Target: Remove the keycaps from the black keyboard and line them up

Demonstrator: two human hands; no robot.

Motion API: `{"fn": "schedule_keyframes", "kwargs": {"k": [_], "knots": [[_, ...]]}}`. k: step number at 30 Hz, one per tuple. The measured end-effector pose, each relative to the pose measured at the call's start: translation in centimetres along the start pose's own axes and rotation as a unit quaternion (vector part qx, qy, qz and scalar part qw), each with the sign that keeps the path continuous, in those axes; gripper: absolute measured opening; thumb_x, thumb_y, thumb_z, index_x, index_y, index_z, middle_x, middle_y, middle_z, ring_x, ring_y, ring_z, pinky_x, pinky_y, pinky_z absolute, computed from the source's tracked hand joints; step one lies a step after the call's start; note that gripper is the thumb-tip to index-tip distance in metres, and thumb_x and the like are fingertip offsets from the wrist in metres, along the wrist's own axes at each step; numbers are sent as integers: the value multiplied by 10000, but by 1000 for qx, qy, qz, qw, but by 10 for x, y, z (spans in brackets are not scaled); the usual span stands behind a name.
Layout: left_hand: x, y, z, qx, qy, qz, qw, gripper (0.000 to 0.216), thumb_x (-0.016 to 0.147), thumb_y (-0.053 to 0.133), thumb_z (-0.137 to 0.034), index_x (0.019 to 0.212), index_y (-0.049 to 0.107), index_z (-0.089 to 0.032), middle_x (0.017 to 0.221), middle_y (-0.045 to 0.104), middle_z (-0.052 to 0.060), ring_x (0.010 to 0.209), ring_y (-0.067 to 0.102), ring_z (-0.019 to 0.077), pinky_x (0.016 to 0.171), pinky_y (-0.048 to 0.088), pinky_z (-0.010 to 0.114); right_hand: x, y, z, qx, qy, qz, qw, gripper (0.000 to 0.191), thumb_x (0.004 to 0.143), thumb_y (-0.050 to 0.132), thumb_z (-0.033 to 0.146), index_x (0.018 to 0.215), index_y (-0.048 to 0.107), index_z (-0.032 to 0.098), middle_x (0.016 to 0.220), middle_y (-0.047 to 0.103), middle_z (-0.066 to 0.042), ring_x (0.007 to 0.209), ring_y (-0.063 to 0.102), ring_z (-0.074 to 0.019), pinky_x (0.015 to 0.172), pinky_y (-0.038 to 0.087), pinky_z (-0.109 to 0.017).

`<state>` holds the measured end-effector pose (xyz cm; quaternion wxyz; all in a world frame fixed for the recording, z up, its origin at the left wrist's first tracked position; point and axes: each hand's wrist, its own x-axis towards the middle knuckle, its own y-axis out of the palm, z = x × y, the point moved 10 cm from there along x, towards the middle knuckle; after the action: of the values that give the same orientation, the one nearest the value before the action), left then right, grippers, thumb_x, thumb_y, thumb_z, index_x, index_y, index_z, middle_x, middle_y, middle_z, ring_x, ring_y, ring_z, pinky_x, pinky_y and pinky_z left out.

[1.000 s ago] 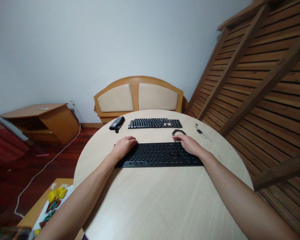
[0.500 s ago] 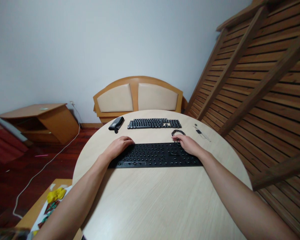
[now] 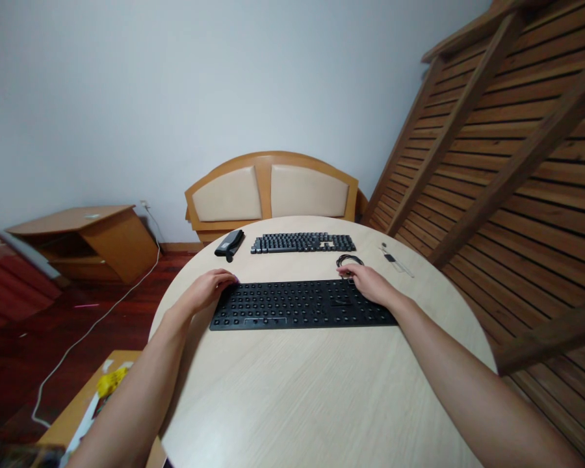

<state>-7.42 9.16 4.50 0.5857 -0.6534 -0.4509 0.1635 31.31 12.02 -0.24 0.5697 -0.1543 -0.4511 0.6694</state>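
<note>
A black keyboard base [image 3: 292,304] with its keycaps off lies flat on the round table, long side towards me. My left hand [image 3: 207,291] is closed at its far left corner, fingertips bent over the back edge. At the far right part of the same keyboard, my right hand [image 3: 368,284] has its fingers closed on the rear edge, with the thumb side towards the coiled black cable [image 3: 350,260]. Behind the keyboard, loose dark keycaps [image 3: 302,242] are laid out in rows in keyboard order.
At the back left of the pale round table [image 3: 292,390] lies a black folded pouch-like item [image 3: 229,243]. A wire keycap puller [image 3: 392,260] rests on the right. A wooden headboard [image 3: 268,185] stands behind, and slatted wood panels [image 3: 511,162] lean at the right.
My left hand has slid left along the keyboard's back edge to its far left corner. The right hand stays in the same place on the keyboard. The view has shifted slightly.
</note>
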Motion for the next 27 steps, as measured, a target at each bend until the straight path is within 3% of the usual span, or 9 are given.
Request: {"fn": "schedule_keyframes", "kwargs": {"k": [7,16,22,27], "knots": [[-5,-10,2,13,-16,-13,1000,337,946,444,-341,1003,749,-211,1030,726,82,929,666,231,889,528,369,0,0,-2,2,1,2,1000,493,789,401,-36,1112,693,195,1098,729,-57,1023,675,-185,946,494,-304],[-4,-5,0,17,3,15,1000,329,944,456,-355,993,746,-207,1032,733,84,940,671,229,907,525,373,1,1,-3,-8,-5,-3,1000,522,766,393,-51,1118,691,192,1085,730,-57,1009,676,-187,944,500,-310],[-7,-16,7,47,-24,-44,998,306,948,463,-344,970,740,-215,1011,721,84,920,648,231,867,523,376,1,0,-1,-14,-2,-1,1000,515,770,398,-48,1122,688,192,1089,732,-51,1016,677,-182,954,501,-308],[-3,-1,-5,19,15,0,1000,259,931,494,-299,948,739,-214,1023,719,81,957,640,227,918,511,394,1,0,0,-10,-4,-4,1000,496,780,403,-37,1111,694,190,1092,731,-57,1014,677,-184,947,503,-308]]}}
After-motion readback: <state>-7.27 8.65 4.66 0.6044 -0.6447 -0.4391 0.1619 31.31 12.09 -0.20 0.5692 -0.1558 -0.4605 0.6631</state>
